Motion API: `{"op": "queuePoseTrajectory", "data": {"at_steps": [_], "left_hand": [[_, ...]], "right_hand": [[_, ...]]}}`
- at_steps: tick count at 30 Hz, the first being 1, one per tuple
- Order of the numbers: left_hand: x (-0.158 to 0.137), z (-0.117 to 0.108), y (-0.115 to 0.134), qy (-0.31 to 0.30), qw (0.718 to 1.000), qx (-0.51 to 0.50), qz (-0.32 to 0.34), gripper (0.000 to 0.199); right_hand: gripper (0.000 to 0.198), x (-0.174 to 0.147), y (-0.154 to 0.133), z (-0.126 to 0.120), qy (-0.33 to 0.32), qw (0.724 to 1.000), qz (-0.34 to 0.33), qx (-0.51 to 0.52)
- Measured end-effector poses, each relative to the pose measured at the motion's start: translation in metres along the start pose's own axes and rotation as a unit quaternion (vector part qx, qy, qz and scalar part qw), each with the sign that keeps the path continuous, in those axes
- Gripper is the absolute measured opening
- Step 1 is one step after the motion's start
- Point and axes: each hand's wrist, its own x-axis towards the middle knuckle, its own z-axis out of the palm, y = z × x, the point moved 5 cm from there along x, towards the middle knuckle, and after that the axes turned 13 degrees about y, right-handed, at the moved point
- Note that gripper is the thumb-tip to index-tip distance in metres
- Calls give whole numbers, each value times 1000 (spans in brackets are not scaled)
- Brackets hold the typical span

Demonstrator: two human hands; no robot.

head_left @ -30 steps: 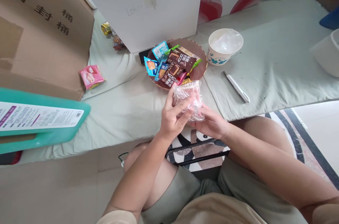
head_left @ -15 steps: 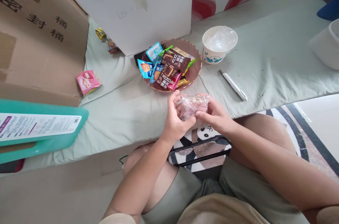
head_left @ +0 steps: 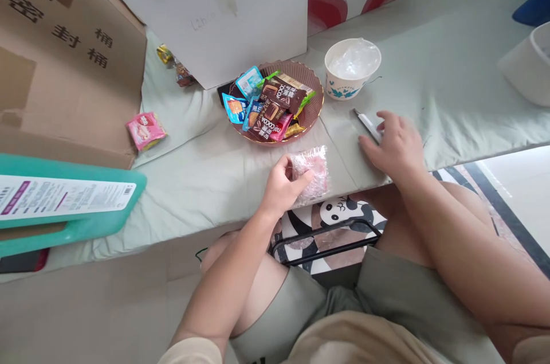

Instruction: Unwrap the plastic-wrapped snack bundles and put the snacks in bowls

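Note:
A small pinkish packet in clear bubble wrap (head_left: 315, 166) is gripped by my left hand (head_left: 283, 186), thumb across its front, over the table's near edge. My right hand (head_left: 397, 146) is over a slim white-and-grey utility knife (head_left: 368, 125), its thumb and fingers apart around it and partly hiding it. Whether the fingers touch the knife, I cannot tell. Beyond my left hand sits a ribbed brown plate (head_left: 317, 109) heaped with wrapped snacks (head_left: 275, 100). A paper bowl (head_left: 346, 86) holding crumpled clear plastic (head_left: 352, 60) stands behind the knife.
Cardboard (head_left: 86, 94) and white boxes (head_left: 223, 20) stand along the back and left. A pink snack packet (head_left: 146, 130) lies by the cardboard. At the front left is a green container (head_left: 107, 220); at the far right, a white vessel (head_left: 528, 69).
My right hand has let go of the wrapped packet and moved right, over the utility knife. My left hand keeps the packet, which is now turned more upright.

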Motion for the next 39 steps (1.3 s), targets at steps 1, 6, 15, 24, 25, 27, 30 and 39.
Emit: {"op": "queuePoseTrajectory", "data": {"at_steps": [1, 6, 15, 24, 25, 27, 30, 39], "left_hand": [[2, 0, -1, 1, 1000, -4, 3, 37], [5, 4, -1, 12, 998, -7, 57, 39], [-13, 9, 5, 112, 971, 111, 180, 33], [-15, 11, 7, 144, 958, 148, 199, 30], [-16, 12, 8, 145, 958, 148, 201, 29], [-16, 12, 8, 145, 956, 152, 204, 28], [-14, 11, 5, 143, 956, 156, 201, 28], [-12, 12, 4, 144, 958, 153, 194, 30]], "right_hand": [[38, 1, 4, 4, -24, 1000, 2, -18], [13, -7, -5, 4, -83, 996, 33, 4], [15, -36, -38, 3, -137, 959, 72, 238], [21, -43, -36, 9, -52, 976, 95, 189], [21, -43, -36, 9, -55, 976, 90, 192], [20, -43, -36, 9, -60, 975, 84, 195], [19, -44, -35, 10, -65, 974, 88, 197], [19, -44, -39, 10, -72, 975, 79, 194]]}}
